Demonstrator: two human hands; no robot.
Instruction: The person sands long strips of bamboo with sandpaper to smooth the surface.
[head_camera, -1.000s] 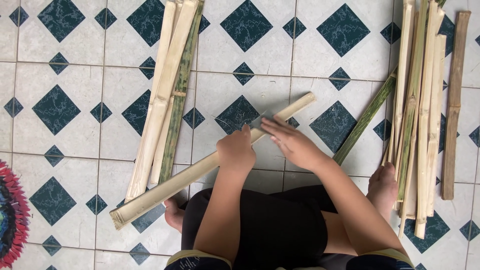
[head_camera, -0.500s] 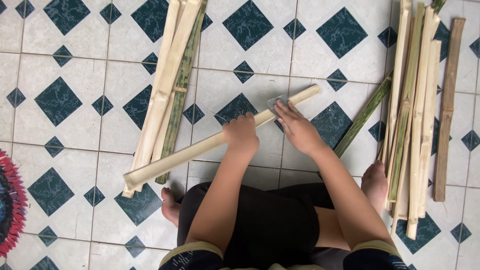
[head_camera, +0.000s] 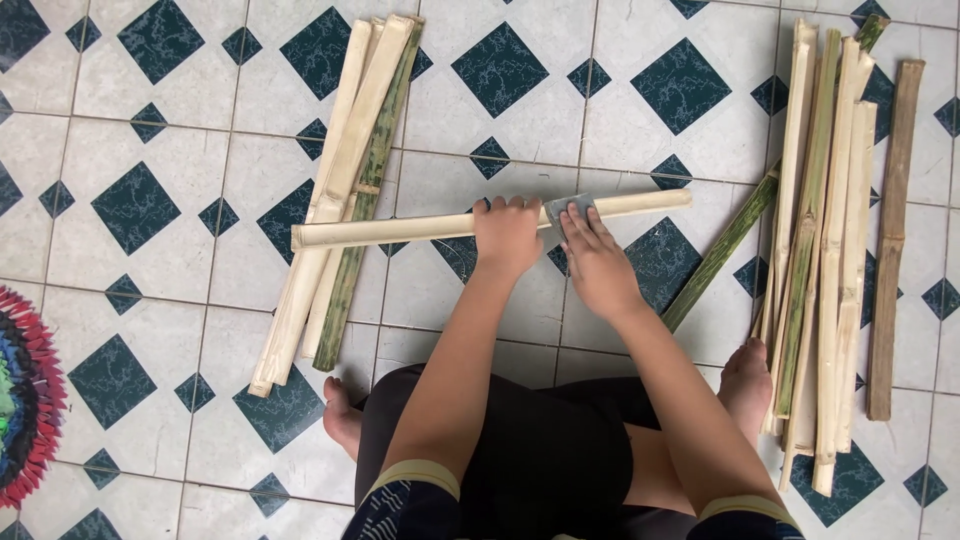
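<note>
A long pale bamboo slat (head_camera: 400, 229) lies almost level across the tiled floor in front of me. My left hand (head_camera: 507, 235) grips it near its middle, fingers curled over the top. Just to the right, my right hand (head_camera: 594, 256) presses a small grey pad (head_camera: 568, 207) against the slat with flat fingers. My crossed legs in dark shorts fill the bottom of the head view.
A bundle of pale and green bamboo slats (head_camera: 340, 190) lies slanted at the left, under the held slat's left end. A larger pile of slats (head_camera: 835, 240) lies at the right beside my right foot (head_camera: 745, 385). A colourful fringed mat (head_camera: 25, 395) shows at the left edge.
The slat has swung from a steep slant to nearly level, its left end rising onto the left bundle. Both hands moved up and away from my body with it.
</note>
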